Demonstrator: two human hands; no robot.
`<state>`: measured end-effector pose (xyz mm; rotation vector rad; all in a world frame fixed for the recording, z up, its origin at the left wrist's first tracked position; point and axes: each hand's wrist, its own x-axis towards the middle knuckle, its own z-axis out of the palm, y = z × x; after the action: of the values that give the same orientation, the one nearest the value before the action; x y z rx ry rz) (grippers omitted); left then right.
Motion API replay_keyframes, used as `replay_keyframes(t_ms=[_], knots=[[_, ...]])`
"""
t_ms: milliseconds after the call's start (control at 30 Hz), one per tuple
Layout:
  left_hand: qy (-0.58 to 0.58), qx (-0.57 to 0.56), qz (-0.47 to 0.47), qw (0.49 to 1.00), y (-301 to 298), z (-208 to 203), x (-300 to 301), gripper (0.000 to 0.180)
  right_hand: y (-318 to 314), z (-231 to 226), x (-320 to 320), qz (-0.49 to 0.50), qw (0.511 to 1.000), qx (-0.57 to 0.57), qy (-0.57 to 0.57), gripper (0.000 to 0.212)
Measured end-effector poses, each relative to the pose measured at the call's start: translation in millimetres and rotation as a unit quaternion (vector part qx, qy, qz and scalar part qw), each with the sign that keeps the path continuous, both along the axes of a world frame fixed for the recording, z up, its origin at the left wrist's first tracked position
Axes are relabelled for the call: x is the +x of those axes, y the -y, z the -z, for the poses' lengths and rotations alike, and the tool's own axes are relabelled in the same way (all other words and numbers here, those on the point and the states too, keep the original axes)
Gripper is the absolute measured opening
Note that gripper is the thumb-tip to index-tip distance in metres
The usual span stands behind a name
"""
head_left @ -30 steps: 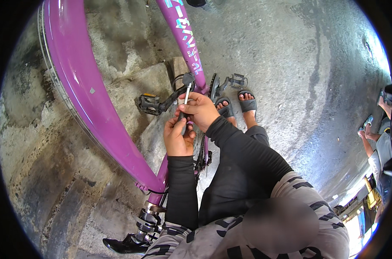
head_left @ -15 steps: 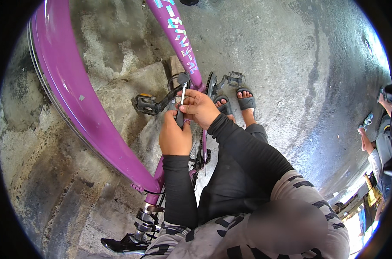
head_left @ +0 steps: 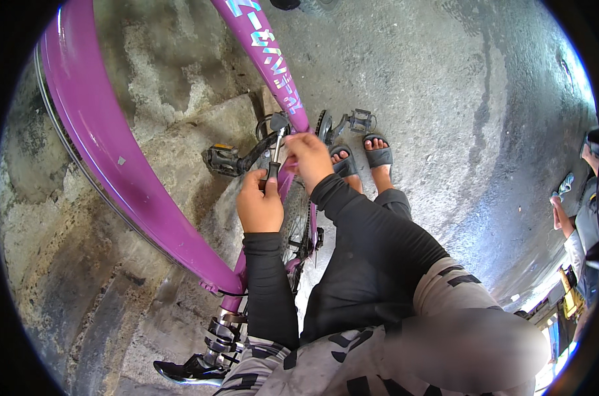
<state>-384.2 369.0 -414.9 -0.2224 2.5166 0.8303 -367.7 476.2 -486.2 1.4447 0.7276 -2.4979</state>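
Observation:
My left hand (head_left: pixel 260 208) is closed round the black handle of a screwdriver (head_left: pixel 273 169). The shiny shaft points up toward a dark grey rounded piece (head_left: pixel 278 121) beside the bicycle's crank; whether the tip touches it I cannot tell. Just right of the shaft, my right hand (head_left: pixel 310 160) has bent fingers held apart, slightly blurred, with nothing visible in them. Under both hands lies the purple bicycle frame (head_left: pixel 265 59). The left crank arm (head_left: pixel 256 150) carries a black pedal (head_left: pixel 221 159) with an orange reflector.
A purple mudguard (head_left: pixel 125 162) curves over a wheel on the left. Beyond the frame are the other pedal (head_left: pixel 361 120) and a person's sandalled feet (head_left: pixel 378 153). More people (head_left: pixel 570 224) are at the far right. Rough concrete (head_left: pixel 438 152) surrounds the bicycle, with a step (head_left: pixel 227 112) beneath.
My right hand has come off the screwdriver and shifted slightly right, its fingers loosening. My left hand now holds the handle alone, a little further left.

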Motion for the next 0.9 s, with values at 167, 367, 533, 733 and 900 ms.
replay_keyframes(t_ms=[167,367,533,733,900], knots=[[-0.107,-0.074,0.112,0.985,-14.3,-1.6,-4.0,0.016,-8.1,18.4,-11.1,-0.001,0.973,0.222,-0.062,0.022],[0.01,-0.106,0.081,0.991,-20.4,-13.1,-8.0,0.021,-2.0,28.5,-20.3,0.011,0.955,0.271,-0.121,0.029],[0.026,-0.097,0.073,0.992,-22.1,-10.9,-9.1,0.022,-10.4,26.2,-12.3,-0.124,0.893,0.405,-0.15,0.033],[0.005,-0.123,0.109,0.986,-21.9,-12.3,-9.3,0.019,-27.8,23.2,-16.5,-0.222,0.797,0.539,-0.154,0.031],[0.058,-0.163,0.115,0.978,-19.5,-11.4,-7.2,0.025,-36.7,26.9,-18.6,-0.24,0.757,0.579,-0.185,0.03]])
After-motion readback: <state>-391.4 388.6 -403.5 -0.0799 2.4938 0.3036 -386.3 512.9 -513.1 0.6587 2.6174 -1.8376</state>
